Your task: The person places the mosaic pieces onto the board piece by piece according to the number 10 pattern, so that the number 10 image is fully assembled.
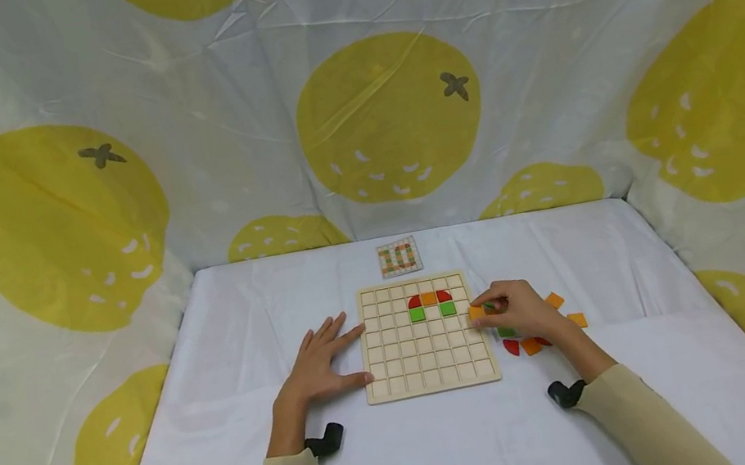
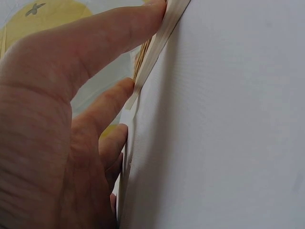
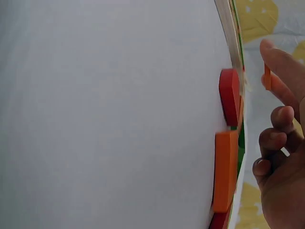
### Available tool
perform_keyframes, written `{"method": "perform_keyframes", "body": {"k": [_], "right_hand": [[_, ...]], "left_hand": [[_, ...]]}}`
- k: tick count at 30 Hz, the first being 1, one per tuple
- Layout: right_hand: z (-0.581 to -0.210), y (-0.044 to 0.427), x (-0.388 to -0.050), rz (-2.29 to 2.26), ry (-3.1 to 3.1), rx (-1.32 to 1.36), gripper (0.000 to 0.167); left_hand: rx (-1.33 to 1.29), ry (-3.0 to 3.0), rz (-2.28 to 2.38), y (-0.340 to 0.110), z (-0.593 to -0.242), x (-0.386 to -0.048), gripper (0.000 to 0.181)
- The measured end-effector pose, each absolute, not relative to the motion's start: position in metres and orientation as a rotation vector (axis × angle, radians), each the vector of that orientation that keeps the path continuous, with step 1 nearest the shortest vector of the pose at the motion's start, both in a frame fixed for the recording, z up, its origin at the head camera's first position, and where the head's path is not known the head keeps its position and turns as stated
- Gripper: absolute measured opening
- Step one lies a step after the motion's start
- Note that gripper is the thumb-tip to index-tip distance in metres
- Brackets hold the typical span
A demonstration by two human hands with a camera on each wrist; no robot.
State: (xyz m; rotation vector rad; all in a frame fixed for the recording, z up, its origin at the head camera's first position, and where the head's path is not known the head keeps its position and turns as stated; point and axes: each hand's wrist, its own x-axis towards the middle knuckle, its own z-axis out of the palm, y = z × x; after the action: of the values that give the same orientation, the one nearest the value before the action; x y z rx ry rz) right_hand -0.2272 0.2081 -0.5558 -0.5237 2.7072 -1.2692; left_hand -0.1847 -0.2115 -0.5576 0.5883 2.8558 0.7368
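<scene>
A pale wooden grid board (image 1: pixel 400 390) lies flat on the table. In its upper part sit two red quarter-round tiles (image 1: pixel 415 302), an orange square tile (image 1: pixel 428 299) between them, and two green square tiles (image 1: pixel 447 309) below. My left hand (image 1: pixel 314 367) spreads its fingers, with thumb and fingertips touching the board's left edge. Between thumb and forefinger, my right hand (image 1: pixel 524 310) pinches another orange square tile (image 3: pixel 267 76), raised over the board's right edge. A bit of green shows by those fingers; whether it is held I cannot tell.
Loose orange (image 1: pixel 530 346), red (image 1: pixel 512 347) and green (image 1: pixel 506 332) tiles lie right of the board, partly under the right hand. Behind the board rests a small pattern card (image 1: pixel 399 258). A lemon-print cloth (image 1: pixel 390 117) hangs around the table's back and sides.
</scene>
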Motion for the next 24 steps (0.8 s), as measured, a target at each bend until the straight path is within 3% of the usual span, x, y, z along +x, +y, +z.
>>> {"method": "perform_keyframes", "body": {"k": [11,24], "right_hand": [[-0.559,0.175,-0.232,-1.178,2.688,-0.565,0.033],[-0.564,0.169,-0.232,-1.151,2.7,-0.559,0.035]], "left_hand": [[0.577,2.844,0.729,-0.211,-0.558,-0.186,0.092],[0.59,2.855,0.698,-0.213,-0.562,-0.187,0.094]]}}
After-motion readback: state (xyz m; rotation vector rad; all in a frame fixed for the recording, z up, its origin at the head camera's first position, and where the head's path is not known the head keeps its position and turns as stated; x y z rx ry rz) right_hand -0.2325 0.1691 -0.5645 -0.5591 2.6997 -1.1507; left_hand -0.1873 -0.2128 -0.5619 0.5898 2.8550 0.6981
